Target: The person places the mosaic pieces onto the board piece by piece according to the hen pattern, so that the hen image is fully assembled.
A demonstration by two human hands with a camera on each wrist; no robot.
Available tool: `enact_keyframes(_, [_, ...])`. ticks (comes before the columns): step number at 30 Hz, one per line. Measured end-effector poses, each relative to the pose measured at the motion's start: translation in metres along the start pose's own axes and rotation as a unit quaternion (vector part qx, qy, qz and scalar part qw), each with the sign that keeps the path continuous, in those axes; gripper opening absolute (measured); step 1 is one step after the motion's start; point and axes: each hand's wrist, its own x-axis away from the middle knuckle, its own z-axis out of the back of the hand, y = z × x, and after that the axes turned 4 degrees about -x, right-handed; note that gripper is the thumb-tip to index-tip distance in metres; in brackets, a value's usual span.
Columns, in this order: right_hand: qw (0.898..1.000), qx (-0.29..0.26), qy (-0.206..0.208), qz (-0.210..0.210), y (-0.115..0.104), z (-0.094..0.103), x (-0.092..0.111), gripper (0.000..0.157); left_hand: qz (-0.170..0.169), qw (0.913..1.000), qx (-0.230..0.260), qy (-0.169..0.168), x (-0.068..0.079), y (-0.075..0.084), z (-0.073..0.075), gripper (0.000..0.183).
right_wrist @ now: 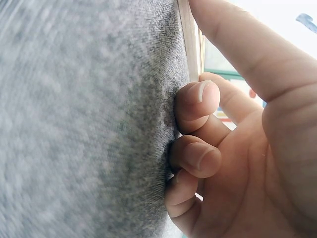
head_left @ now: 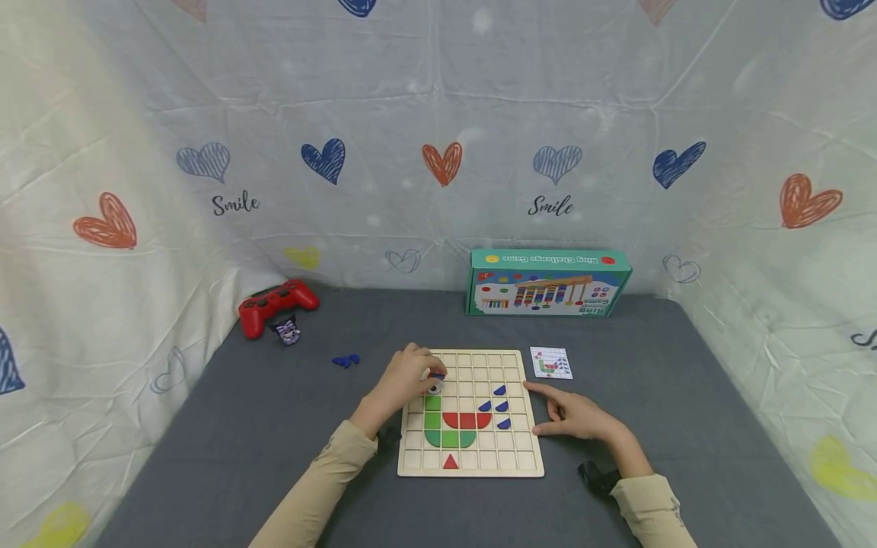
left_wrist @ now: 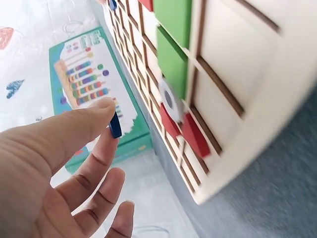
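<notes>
My left hand [head_left: 407,374] is over the upper left of a wooden grid board [head_left: 473,473], pinching a small blue piece [left_wrist: 115,127] between thumb and index finger. In the left wrist view a white ring-shaped piece [left_wrist: 169,100] lies in the grid beside two red pieces [left_wrist: 196,136] and a column of green pieces [left_wrist: 172,58]. A red row [head_left: 467,420], a red triangle [head_left: 450,462] and several blue pieces [head_left: 502,406] also lie on the board. My right hand [head_left: 578,415] touches the board's right edge with thumb and index finger spread, other fingers bent under.
A printed pattern card [head_left: 551,363] lies right of the board. Loose blue pieces [head_left: 346,361] are on the grey cloth to the left. Farther back stand a green game box [head_left: 548,283] and a red game controller [head_left: 277,303], with a small purple figure [head_left: 287,331] near it.
</notes>
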Motion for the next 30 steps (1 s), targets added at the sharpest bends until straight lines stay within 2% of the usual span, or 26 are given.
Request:
enact_keyframes(8, [1.0, 0.002, 0.001, -0.005, 0.0, 0.0, 0.0, 0.075, -0.03, 0.9994, -0.013, -0.008, -0.011, 0.014, -0.004, 0.015])
enact_keyframes(19, [1.0, 0.004, 0.001, -0.011, 0.001, 0.0, 0.0, 0.076, -0.046, 0.9978, -0.025, -0.042, -0.026, 0.031, -0.008, 0.013])
enact_keyframes(30, [1.0, 0.0, 0.0, -0.019, 0.001, 0.0, -0.002, 0.075, -0.077, 0.9939, -0.035, -0.071, -0.043, 0.045, -0.02, 0.013])
